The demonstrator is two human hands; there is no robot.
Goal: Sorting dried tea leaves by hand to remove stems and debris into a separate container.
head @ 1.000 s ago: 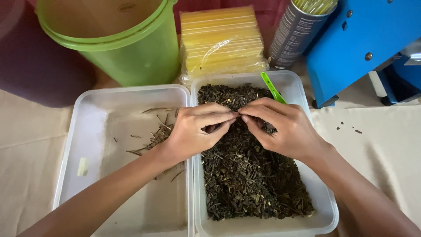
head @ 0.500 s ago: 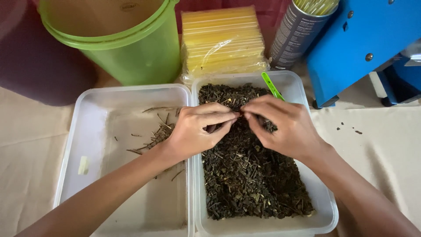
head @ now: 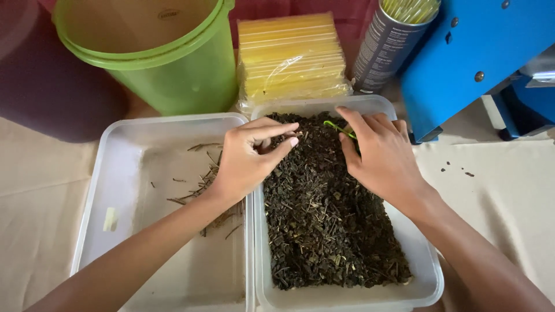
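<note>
Dark crumbly dried leaves, clear plastic tub, left hand, right hand spread

Dried leaves — dark green-brown, flecked with pale bits. Scoop handle was bright green. Bucket was lime green; stacked plastic sleeves yellow; machine housing blue; both tubs translucent white; cloth — plain beige.

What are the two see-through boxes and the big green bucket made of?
The two clear rectangular tubs look like thin, frosted plastic: the cloth shows dimly through their walls and the rims are rounded. The big green bucket seems to be smooth, slightly glossy plastic, going by its even colour and soft shine.
</note>
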